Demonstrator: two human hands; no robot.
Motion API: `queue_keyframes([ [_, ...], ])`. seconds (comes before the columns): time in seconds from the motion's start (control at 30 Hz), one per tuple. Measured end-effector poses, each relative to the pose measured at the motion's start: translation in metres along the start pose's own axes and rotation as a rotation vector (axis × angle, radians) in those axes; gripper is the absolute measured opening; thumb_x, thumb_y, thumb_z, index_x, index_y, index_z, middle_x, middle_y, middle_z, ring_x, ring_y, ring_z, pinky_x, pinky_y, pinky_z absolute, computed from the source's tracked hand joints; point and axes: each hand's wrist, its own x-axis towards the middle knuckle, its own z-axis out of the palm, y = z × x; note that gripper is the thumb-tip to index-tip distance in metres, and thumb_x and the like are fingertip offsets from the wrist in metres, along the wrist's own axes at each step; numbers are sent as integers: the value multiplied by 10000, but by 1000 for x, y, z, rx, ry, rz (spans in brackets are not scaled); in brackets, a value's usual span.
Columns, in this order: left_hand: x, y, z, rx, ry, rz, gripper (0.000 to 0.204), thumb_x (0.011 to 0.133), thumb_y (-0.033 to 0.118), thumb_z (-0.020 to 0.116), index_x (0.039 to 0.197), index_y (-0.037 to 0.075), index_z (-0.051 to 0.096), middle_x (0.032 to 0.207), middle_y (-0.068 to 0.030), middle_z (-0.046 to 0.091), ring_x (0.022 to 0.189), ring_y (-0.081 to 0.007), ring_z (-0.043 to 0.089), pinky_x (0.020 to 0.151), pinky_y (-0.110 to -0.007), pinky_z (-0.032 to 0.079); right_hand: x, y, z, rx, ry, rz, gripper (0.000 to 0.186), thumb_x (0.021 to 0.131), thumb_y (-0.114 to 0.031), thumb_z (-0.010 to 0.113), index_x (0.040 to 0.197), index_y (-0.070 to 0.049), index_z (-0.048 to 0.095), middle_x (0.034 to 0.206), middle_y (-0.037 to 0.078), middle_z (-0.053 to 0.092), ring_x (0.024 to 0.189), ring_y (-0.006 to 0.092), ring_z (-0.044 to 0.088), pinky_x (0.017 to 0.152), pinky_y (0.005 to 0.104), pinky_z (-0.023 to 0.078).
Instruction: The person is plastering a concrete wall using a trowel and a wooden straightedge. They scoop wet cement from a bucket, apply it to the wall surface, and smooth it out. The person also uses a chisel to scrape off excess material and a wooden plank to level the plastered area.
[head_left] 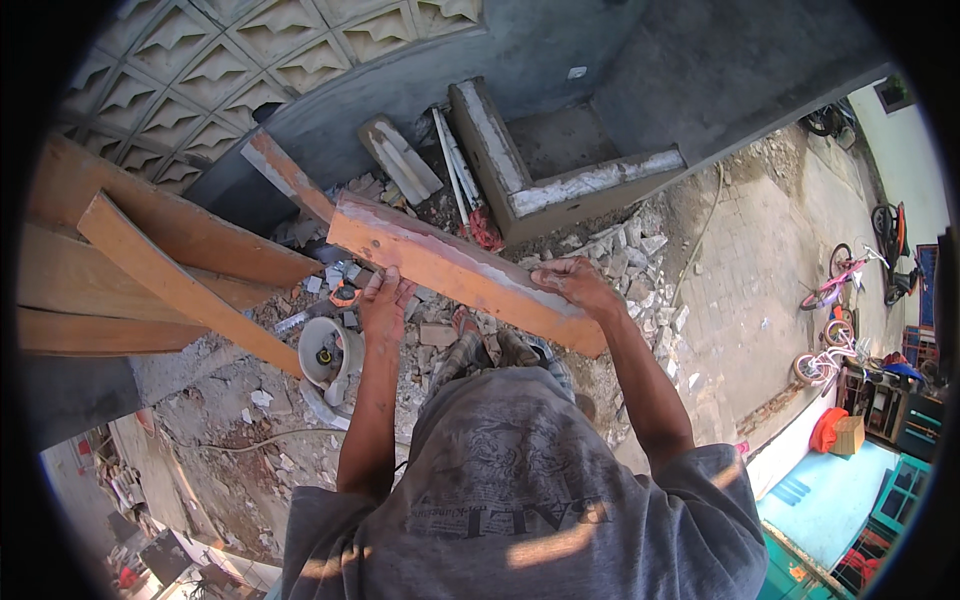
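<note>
A long wooden plank (pixel 455 262), orange on its broad face and streaked with white along its upper edge, slants in front of me from upper left to lower right. My left hand (pixel 386 300) grips its lower edge near the left end, with the thumb on the orange face. My right hand (pixel 578 286) is closed over its upper edge toward the right end. Beneath the left forearm's side stands a pale bucket (pixel 310 338) with a yellow-and-black tool in it. Beside the bucket lies a handsaw with an orange handle (pixel 345 295).
Orange boards (pixel 190 285) lean at the left, and another narrow board (pixel 285 175) stands against the grey wall. Broken rubble (pixel 640 260) covers the ground around my feet. A raised concrete box (pixel 590 190) with white-topped edges is ahead. Small bicycles (pixel 835 285) stand far right.
</note>
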Motion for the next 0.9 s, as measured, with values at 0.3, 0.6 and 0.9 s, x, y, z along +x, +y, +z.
queue_keyframes([
  [0.3, -18, -31, 21, 29, -4, -84, 214, 954, 195, 728, 1088, 41, 667, 960, -53, 719, 866, -156, 710, 827, -309, 602, -4, 26, -16, -109, 48, -27, 304, 883, -309, 780, 963, -16, 771, 667, -16, 590, 611, 72, 486, 545, 295, 381],
  [0.6, -25, -33, 43, 46, -16, 2, 223, 959, 175, 718, 1102, 8, 680, 935, -53, 718, 815, -150, 713, 786, -318, 622, 3, -8, 0, -132, 23, -91, 238, 921, -217, 730, 1034, -12, 771, 810, 29, 697, 745, 91, 568, 683, 306, 474],
  [0.9, -39, -30, 68, 100, -34, 98, 263, 947, 221, 742, 1067, -8, 695, 914, -43, 705, 757, -103, 652, 786, -290, 591, 26, -53, 18, -60, -7, -218, 307, 911, -269, 748, 1036, 12, 764, 840, 24, 698, 767, 98, 578, 700, 298, 479],
])
